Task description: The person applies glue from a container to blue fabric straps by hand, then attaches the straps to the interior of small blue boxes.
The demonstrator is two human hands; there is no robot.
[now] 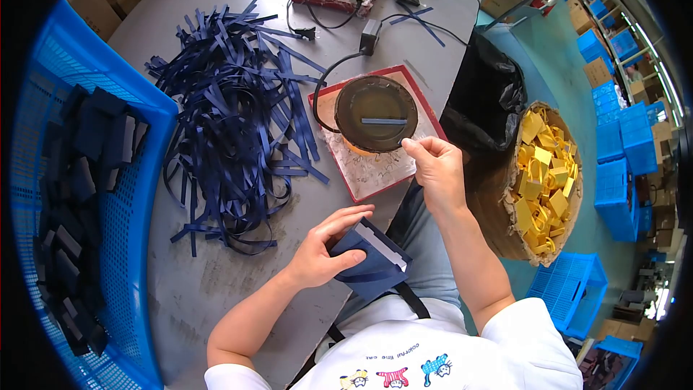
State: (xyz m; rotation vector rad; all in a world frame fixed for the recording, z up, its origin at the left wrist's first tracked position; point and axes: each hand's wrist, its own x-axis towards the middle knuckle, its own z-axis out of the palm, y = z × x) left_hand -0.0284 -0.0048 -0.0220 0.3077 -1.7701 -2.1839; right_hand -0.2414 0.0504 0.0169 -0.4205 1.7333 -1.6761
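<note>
My left hand (pixel 326 247) grips a small navy box (pixel 369 263) with a pale strip along one edge, over the table's front edge and my lap. A navy ribbon lies across its lower side. My right hand (pixel 439 172) is pinched, thumb against forefinger, beside the near right rim of a round dark pot (pixel 354 105). Whatever is between those fingertips is too small to make out. A short blue strip (pixel 384 121) shows across the pot's brownish surface. Under the pot lies a stained, red-edged board (pixel 375 177).
A heap of navy ribbons (pixel 231 115) covers the table's middle. At left, a blue crate (pixel 133 245) holds several dark boxes. On the right stand a black bag (pixel 487 87) and a carton of yellow boxes (pixel 545 180). A black cable (pixel 325 76) runs to the pot.
</note>
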